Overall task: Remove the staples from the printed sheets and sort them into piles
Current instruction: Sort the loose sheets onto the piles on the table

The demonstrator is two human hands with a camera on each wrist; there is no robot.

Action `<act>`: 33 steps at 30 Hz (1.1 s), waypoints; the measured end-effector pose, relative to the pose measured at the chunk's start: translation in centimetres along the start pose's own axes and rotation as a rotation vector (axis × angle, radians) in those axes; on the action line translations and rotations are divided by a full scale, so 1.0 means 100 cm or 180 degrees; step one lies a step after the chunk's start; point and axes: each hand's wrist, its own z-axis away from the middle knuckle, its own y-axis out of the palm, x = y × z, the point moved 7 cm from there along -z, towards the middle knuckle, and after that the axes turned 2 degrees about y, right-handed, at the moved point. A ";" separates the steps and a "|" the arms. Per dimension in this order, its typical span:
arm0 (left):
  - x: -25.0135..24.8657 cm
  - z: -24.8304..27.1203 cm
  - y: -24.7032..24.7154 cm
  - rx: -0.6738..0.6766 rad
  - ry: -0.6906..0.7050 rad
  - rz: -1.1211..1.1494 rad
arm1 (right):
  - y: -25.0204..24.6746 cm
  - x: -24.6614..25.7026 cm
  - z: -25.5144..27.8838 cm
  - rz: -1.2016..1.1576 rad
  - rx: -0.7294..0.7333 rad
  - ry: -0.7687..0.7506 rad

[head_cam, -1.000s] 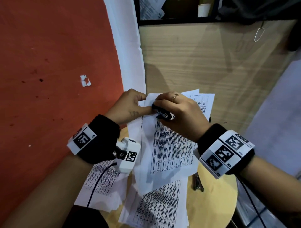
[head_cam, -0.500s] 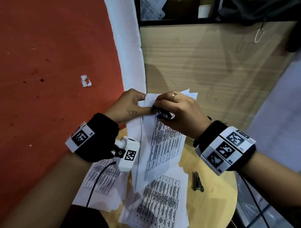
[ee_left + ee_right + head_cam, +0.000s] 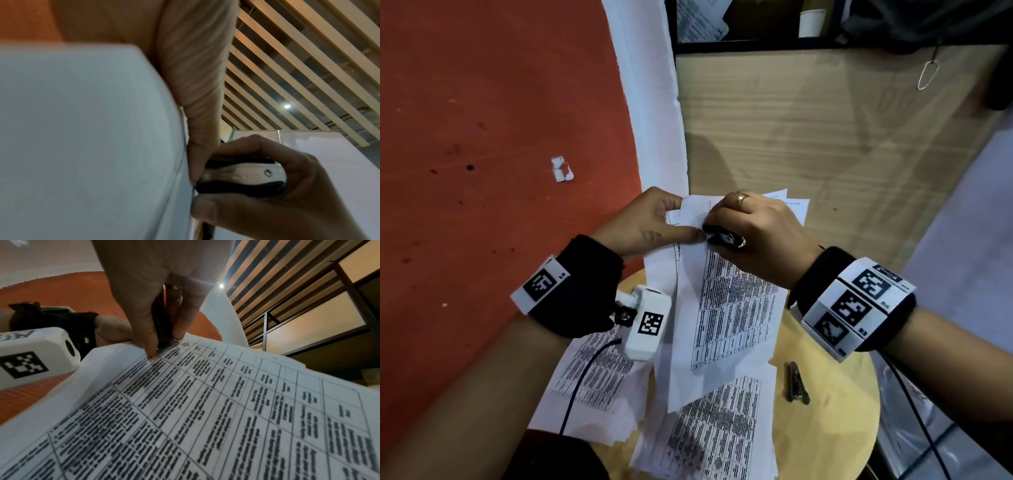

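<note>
Here a stapled set of printed sheets (image 3: 736, 305) is held lifted above the round counter (image 3: 835, 421), its top corner pinched in the grip of the left hand (image 3: 643, 222). A black-and-white staple remover (image 3: 242, 177) is clasped in the right hand (image 3: 756, 233) and pressed against that same corner. The staple itself cannot be made out. The pulling step is judged to be in hand; next, the staple must be drawn clear and the freed sheets laid on the piles (image 3: 715, 438) below.

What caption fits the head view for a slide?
Left hand pinches the stapled sheets while the right hand works a staple remover at their top corner.
</note>
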 end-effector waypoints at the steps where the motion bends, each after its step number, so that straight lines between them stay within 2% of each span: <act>1: 0.001 0.000 0.000 -0.0027 -0.0019 0.0038 | 0.000 0.000 0.000 -0.0008 -0.0002 0.0025; 6: 0.003 0.002 0.004 -0.0037 -0.0064 0.0241 | 0.000 -0.003 0.004 -0.0210 -0.0098 0.0206; 14: 0.005 0.003 0.005 -0.0371 -0.0087 0.0644 | -0.005 -0.019 0.010 -0.0941 -0.0326 0.0845; 25: 0.004 0.006 -0.001 -0.0632 0.0023 0.0512 | -0.014 -0.026 0.016 -0.1391 -0.0758 0.1437; 28: 0.010 0.008 -0.004 -0.0743 -0.0024 0.0504 | -0.016 -0.026 0.013 -0.1383 -0.0703 0.1389; 33: 0.018 0.006 -0.017 -0.1259 -0.0007 -0.0007 | -0.005 -0.031 0.026 -0.1078 -0.0645 0.1378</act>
